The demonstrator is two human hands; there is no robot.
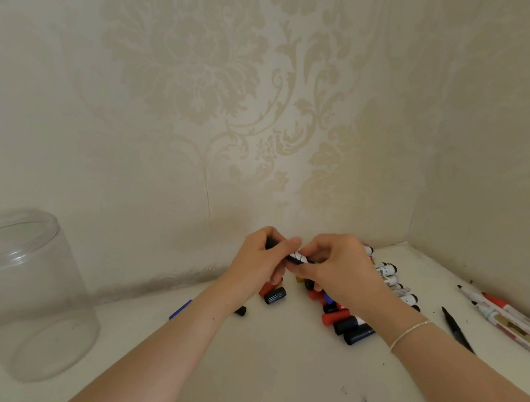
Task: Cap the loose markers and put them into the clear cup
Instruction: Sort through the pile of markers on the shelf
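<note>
The wallpaper is pale cream with a darker beige floral damask pattern. The tabletop is off-white with a few dark specks. The cup is clear. The loose caps are red, black and dark blue; the markers are white-bodied with red and patterned bands.

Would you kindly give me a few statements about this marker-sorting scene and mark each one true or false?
1. The clear cup stands on the left side of the table. True.
2. The cup already holds several markers. False: no marker shows inside it.
3. The left hand and the right hand both hold one marker between them. True.
4. The loose caps lie inside the cup. False: they lie on the table under the right hand.
5. A bracelet is on the right wrist. True.
</note>
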